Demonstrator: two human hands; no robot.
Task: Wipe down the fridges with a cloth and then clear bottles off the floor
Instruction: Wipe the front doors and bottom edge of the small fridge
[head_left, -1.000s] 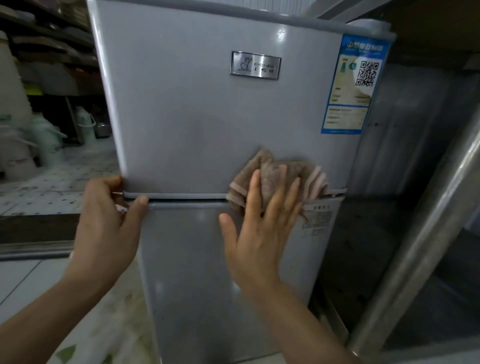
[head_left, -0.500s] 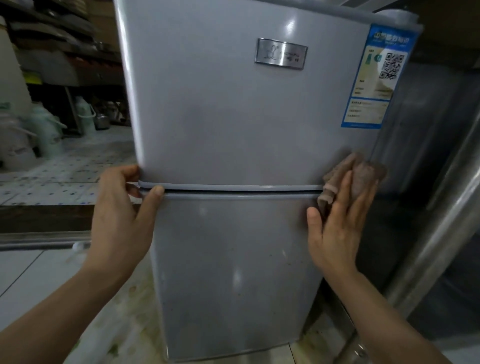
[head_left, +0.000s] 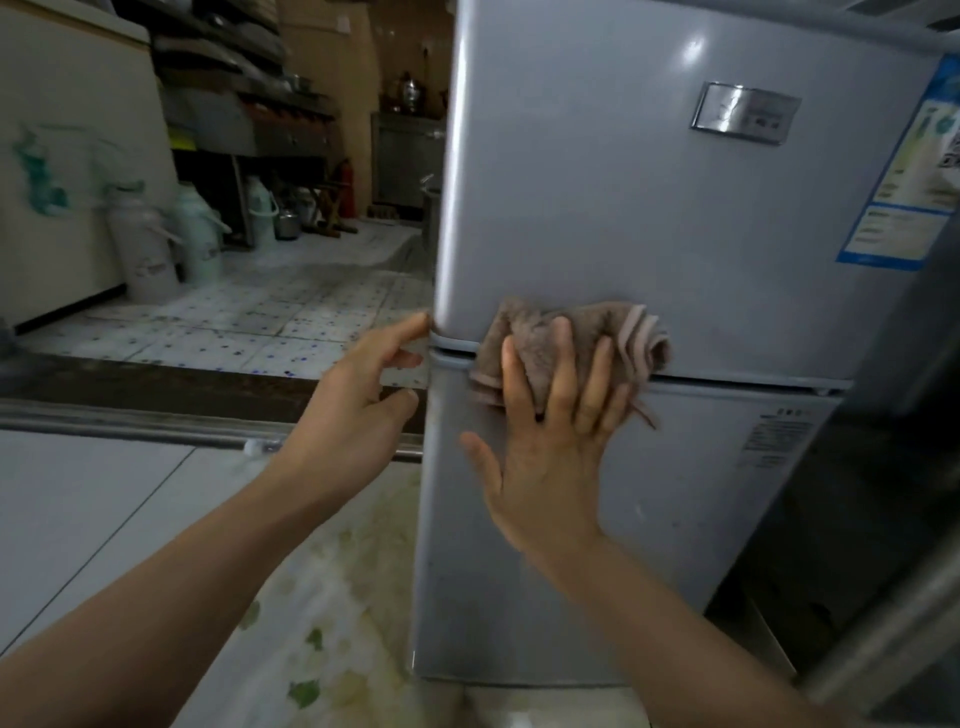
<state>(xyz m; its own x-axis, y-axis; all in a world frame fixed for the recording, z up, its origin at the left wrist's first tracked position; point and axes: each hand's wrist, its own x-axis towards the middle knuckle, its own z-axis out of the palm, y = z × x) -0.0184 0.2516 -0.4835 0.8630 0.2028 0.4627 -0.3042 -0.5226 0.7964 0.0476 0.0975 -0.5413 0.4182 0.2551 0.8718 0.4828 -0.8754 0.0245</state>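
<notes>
A grey two-door fridge (head_left: 597, 208) fills the right half of the head view. A folded brown cloth (head_left: 613, 332) lies flat across the seam between its upper and lower doors, near the left edge. My right hand (head_left: 550, 431) presses the cloth against the doors with straight, spread fingers. My left hand (head_left: 363, 395) is at the fridge's left edge by the seam, fingers loosely curled, fingertips touching the corner and holding nothing.
Several white and pale green thermos jugs (head_left: 150, 249) stand on the tiled floor at the back left, beside a white chest freezer (head_left: 62, 156). A metal rail (head_left: 156, 421) crosses the floor at left. Dark steel cabinets (head_left: 883, 493) close in on the right.
My right hand has swept the cloth from the fridge's right edge back to the left end of the seam. My left hand has loosened its grip on the left edge. The camera turned left.
</notes>
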